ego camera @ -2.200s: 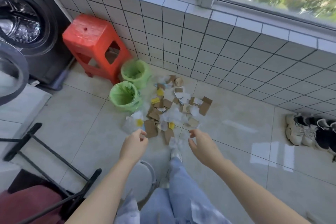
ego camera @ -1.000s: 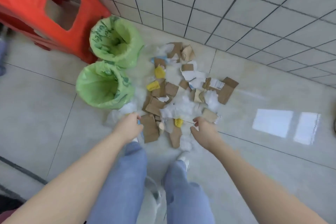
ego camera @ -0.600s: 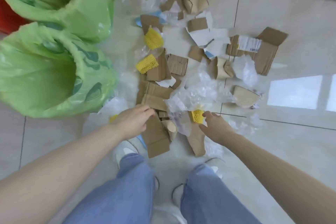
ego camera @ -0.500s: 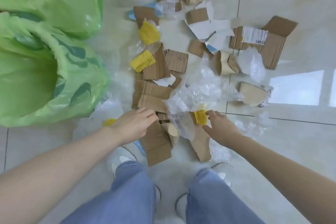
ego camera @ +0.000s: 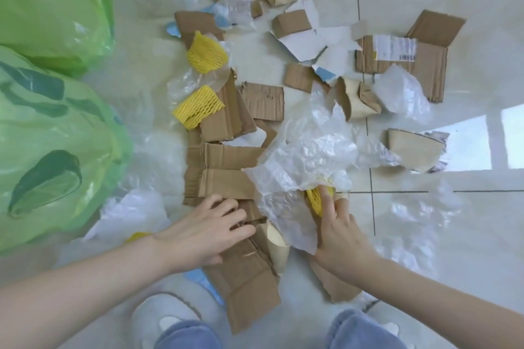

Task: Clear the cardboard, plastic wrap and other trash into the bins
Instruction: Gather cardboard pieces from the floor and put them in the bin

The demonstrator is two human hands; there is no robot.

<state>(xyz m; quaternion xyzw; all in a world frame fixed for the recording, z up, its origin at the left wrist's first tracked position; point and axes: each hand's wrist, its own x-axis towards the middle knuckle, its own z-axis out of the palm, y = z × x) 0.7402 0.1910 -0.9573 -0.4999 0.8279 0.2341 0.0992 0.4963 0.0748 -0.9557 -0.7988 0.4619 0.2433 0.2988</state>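
The flat brown cardboard strip [ego camera: 243, 272] is pressed by the spread left hand [ego camera: 204, 232]; the yellow foam net [ego camera: 317, 200], pinched by the right hand [ego camera: 340, 238], could drag the crumpled clear plastic wrap [ego camera: 306, 156] along.

Below you lies a pale tiled floor [ego camera: 425, 235] with dark grout lines — a bright window reflection [ego camera: 482, 144] glares at its right edge. Your grey slippers [ego camera: 161, 317] and blue trouser legs [ego camera: 187, 334] show at the bottom — nothing else.

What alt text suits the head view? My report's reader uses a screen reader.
Two hands reach into floor trash: the left hand rests on cardboard pieces, the right hand touches yellow foam netting under crumpled plastic wrap. Green-bagged bins stand left.
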